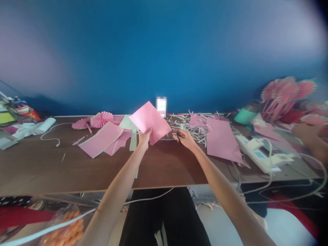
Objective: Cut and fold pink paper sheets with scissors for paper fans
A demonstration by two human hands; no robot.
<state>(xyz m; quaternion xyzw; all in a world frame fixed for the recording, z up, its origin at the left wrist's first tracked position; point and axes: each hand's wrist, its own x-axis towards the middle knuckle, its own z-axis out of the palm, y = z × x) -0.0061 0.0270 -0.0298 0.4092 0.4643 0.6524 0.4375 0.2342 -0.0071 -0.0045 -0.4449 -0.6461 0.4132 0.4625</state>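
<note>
Head view: our left hand (145, 138) pinches one pink paper (151, 123). Our right hand (184, 139) holds, fingers narrow, one small black tool (177, 137).

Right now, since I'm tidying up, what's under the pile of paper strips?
The brown tabletop shows at the edges of the pile of paper strips; its thick middle hides whatever lies beneath.

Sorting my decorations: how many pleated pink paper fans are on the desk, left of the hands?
2. A smaller fan lies toward the back of the desk, and a larger fan sits just to its right. Others may be hidden from view.
</note>
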